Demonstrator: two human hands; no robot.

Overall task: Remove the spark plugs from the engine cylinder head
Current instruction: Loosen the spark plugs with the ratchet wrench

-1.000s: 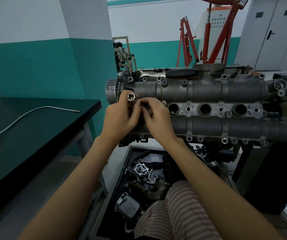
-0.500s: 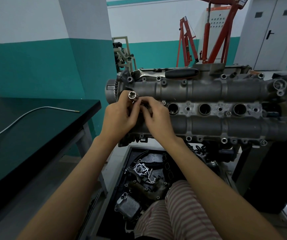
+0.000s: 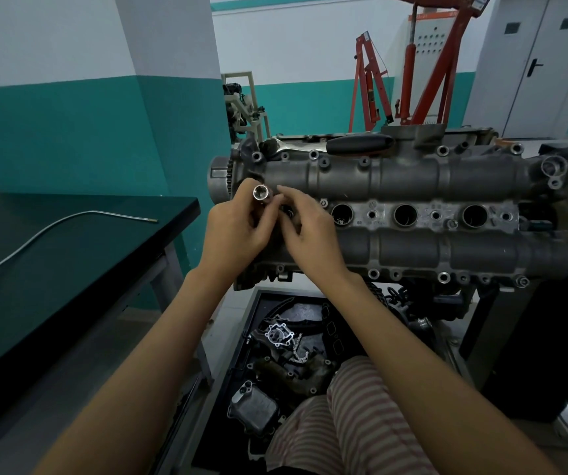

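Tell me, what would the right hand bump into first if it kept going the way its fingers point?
Probably the metal socket held in the left hand: the right hand points up-left with fingertips almost on it, though depth is unclear.

Workshop room with walls (image 3: 53, 114) painted teal below and white above. Dark-topped table (image 3: 70, 269) at left, red engine hoist (image 3: 426, 70) behind. Grey double doors (image 3: 536, 63) at far right.
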